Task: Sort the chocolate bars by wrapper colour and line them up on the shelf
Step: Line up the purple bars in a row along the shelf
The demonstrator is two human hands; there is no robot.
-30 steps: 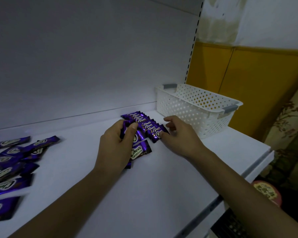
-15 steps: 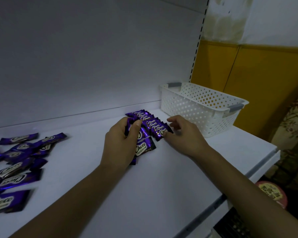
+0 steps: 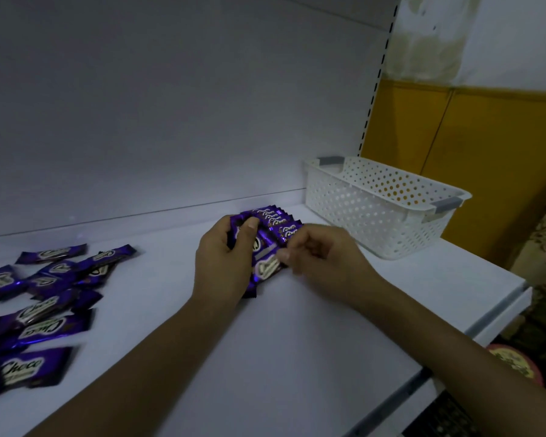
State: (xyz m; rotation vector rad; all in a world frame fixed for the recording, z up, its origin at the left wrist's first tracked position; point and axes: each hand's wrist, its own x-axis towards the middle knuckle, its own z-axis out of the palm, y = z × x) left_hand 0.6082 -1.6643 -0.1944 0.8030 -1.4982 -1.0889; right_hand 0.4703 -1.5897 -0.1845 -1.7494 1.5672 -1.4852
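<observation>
Loose bars (image 3: 44, 298), all purple, lie unsorted on the shelf (image 3: 297, 342). Left hand (image 3: 223, 266) fingers clamp a stack (image 3: 260, 244). Right hand (image 3: 325, 260) fingers pinch its front bar (image 3: 267, 267), below the short row (image 3: 279, 220). Most lining-up apparently remains.

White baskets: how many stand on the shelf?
1. The white basket stands at the right end of the shelf, right of the lined-up chocolate bars. No other shows.
</observation>
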